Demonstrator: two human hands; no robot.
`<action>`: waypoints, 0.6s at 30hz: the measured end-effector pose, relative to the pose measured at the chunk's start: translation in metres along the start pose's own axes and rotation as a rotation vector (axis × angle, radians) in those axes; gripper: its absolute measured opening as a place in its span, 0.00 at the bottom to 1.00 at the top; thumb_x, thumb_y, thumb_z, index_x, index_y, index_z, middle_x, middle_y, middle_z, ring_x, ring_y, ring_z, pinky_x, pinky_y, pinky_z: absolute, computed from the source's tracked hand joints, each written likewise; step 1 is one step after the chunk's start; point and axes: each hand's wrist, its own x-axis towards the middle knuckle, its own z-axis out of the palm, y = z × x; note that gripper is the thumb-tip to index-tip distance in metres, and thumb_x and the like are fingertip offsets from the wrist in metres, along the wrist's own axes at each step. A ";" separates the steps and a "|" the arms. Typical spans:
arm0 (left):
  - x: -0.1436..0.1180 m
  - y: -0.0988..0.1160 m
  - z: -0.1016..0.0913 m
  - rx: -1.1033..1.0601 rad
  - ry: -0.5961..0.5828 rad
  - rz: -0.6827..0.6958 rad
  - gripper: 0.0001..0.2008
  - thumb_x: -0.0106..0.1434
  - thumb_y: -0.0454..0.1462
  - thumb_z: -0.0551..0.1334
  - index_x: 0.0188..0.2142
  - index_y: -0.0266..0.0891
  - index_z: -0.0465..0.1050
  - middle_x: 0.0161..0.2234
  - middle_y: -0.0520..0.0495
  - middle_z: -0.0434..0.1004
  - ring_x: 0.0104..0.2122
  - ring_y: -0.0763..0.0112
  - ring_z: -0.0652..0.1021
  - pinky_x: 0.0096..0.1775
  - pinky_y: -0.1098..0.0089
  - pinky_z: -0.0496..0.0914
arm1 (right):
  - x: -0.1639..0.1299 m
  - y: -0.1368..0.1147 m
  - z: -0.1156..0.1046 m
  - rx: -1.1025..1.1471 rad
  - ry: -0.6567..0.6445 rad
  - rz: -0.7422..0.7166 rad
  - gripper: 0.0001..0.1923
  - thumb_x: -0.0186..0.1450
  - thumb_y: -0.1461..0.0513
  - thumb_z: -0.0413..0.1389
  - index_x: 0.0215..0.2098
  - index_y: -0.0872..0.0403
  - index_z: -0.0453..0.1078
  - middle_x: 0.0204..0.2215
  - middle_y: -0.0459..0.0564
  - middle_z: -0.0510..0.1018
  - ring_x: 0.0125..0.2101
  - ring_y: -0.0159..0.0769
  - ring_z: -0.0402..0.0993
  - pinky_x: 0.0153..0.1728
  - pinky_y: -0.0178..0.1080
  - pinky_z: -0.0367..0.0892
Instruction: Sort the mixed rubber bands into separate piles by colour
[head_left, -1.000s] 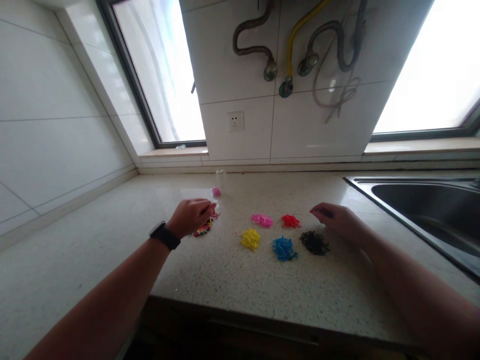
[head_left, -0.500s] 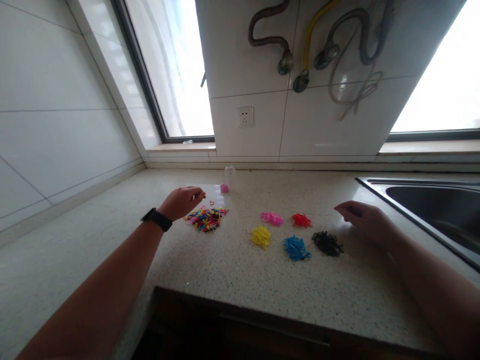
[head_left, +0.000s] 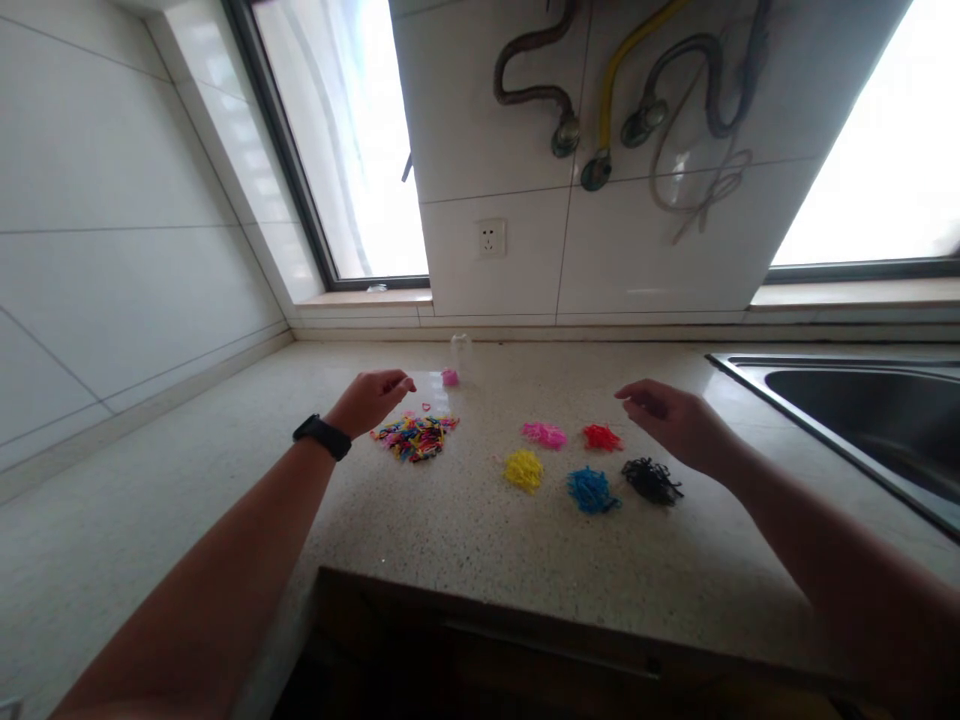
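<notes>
My left hand (head_left: pixel 373 398), with a black watch on its wrist, hovers at the back left edge of a mixed pile of small coloured rubber bands (head_left: pixel 416 438). Its fingers are curled closed; what they hold, if anything, is hidden. My right hand (head_left: pixel 666 415) hangs open above the counter, thumb and fingertips slightly apart, with nothing visible between them. Beneath and around it lie sorted piles: red bands (head_left: pixel 601 437) closest, black bands (head_left: pixel 651 482), blue bands (head_left: pixel 591 490), pink bands (head_left: pixel 545 434) and yellow bands (head_left: pixel 523 470). A single loose band (head_left: pixel 426 407) lies behind the mixed pile.
Behind the mixed pile stand a small clear container (head_left: pixel 461 355) and a pink lid-like piece (head_left: pixel 450 377). A steel sink (head_left: pixel 739 370) is set into the speckled counter (head_left: pixel 450 530) at right. The tiled wall carries a socket (head_left: pixel 492 238) and hoses (head_left: pixel 607 110).
My right hand has moved left, from beyond the black pile to just beside the red one, and its fingers have parted slightly. My left hand stays nearly still. The view has shifted a little.
</notes>
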 end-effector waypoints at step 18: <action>-0.002 -0.038 0.013 0.044 -0.360 0.093 0.15 0.63 0.46 0.60 0.39 0.42 0.81 0.34 0.46 0.79 0.30 0.70 0.74 0.35 0.70 0.67 | 0.013 -0.006 0.005 -0.147 0.021 -0.008 0.13 0.63 0.55 0.53 0.40 0.52 0.75 0.25 0.49 0.77 0.23 0.34 0.68 0.26 0.38 0.62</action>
